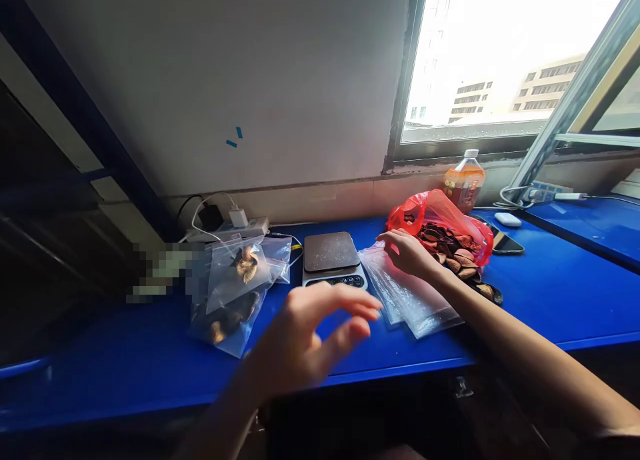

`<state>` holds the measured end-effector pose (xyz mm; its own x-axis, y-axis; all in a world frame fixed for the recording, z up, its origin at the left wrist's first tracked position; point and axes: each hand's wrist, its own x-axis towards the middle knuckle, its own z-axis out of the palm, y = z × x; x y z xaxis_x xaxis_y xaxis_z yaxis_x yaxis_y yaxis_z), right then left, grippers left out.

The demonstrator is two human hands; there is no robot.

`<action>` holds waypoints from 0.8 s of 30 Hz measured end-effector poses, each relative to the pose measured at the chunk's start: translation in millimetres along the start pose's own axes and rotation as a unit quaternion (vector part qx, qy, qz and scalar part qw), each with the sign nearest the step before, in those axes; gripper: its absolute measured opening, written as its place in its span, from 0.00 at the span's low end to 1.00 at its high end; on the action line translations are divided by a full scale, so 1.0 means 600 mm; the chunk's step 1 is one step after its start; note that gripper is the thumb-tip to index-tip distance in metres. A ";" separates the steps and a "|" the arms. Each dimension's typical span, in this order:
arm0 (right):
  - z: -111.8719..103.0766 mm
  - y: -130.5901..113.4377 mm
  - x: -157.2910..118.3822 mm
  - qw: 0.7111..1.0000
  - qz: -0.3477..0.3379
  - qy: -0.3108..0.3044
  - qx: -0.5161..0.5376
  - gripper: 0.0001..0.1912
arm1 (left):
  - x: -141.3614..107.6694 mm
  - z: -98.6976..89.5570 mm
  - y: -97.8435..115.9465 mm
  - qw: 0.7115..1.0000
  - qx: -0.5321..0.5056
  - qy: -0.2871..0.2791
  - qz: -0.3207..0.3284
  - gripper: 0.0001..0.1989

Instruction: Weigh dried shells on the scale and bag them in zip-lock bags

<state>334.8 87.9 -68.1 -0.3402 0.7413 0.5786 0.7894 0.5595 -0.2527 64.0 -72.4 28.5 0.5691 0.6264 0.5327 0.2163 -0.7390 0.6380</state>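
Note:
My left hand [320, 337] hangs in front of the kitchen scale [331, 252], fingers curved and parted from the thumb, holding nothing. Over the top of the flat clear plastic bags [417, 307] is my right hand [405, 250], its fingers bent; whether it touches or pinches a bag is unclear. Just behind it, a red plastic bag [440, 207] lies open with dark brown dried pieces [453, 247] spilling out. Left of the scale, clear zip bags [230, 313] hold a few dried pieces [246, 265]. The scale's plate carries only pale specks.
An orange drink bottle [465, 180] stands by the window behind the red bag. A phone [506, 241] and a white earphone case [507, 219] lie to the right. A power strip [230, 232] with chargers sits against the wall. The blue table's front edge [400, 370] runs below my hands.

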 end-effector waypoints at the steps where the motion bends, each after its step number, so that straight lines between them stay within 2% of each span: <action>1: -0.005 -0.007 0.008 1.000 -0.005 0.000 0.001 0.14 | 0.019 -0.006 -0.023 1.000 0.009 -0.019 -0.018 0.09; 2: -0.011 -0.015 0.018 1.000 -0.010 0.000 0.002 0.13 | 0.036 -0.011 -0.048 0.998 0.032 -0.028 -0.041 0.08; 4: -0.025 -0.039 0.038 1.000 -0.021 -0.001 0.001 0.11 | 0.068 -0.020 -0.094 0.990 0.115 -0.007 -0.081 0.07; 7: -0.038 -0.090 0.062 1.000 -0.023 0.017 -0.008 0.11 | 0.100 -0.025 -0.143 0.970 0.235 0.034 -0.056 0.09; 11: -0.016 -0.157 0.058 0.996 -0.013 0.063 0.069 0.10 | 0.103 -0.020 -0.166 0.958 0.283 0.024 -0.044 0.11; 13: 0.000 -0.177 0.044 0.990 -0.030 0.056 0.127 0.09 | 0.091 -0.016 -0.169 0.954 0.296 0.017 -0.050 0.06; 15: 0.003 -0.181 0.031 0.985 -0.074 0.035 0.150 0.09 | 0.077 -0.012 -0.172 0.952 0.299 0.009 -0.056 0.02; 17: -0.015 -0.163 0.026 0.986 -0.110 0.035 0.119 0.08 | 0.066 -0.006 -0.172 0.954 0.294 -0.005 -0.057 0.04; 19: -0.051 -0.117 0.027 0.993 -0.064 0.090 0.049 0.08 | 0.062 0.002 -0.169 0.958 0.282 -0.030 -0.048 0.06; 20: -0.071 -0.086 0.026 0.989 0.013 0.144 0.015 0.10 | 0.062 0.006 -0.166 0.960 0.274 -0.047 -0.038 0.07; 21: -0.091 -0.050 0.023 0.974 0.122 0.187 -0.033 0.13 | 0.062 0.012 -0.162 0.961 0.266 -0.064 -0.025 0.08; 22: -0.109 -0.013 0.019 0.945 0.235 0.210 -0.086 0.17 | 0.062 0.018 -0.158 0.962 0.259 -0.082 -0.011 0.08; 23: -0.123 0.024 0.011 0.935 0.278 0.194 -0.102 0.17 | 0.061 0.024 -0.152 0.963 0.251 -0.098 0.002 0.07; 24: -0.134 0.057 0.002 0.936 0.302 0.149 -0.108 0.15 | 0.061 0.030 -0.147 0.963 0.244 -0.114 0.017 0.07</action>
<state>402.3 78.2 -13.9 0.3326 0.7440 0.5796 0.8873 -0.0387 -0.4596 80.0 10.9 -18.4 0.7302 0.5699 0.3768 0.5096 -0.8217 0.2551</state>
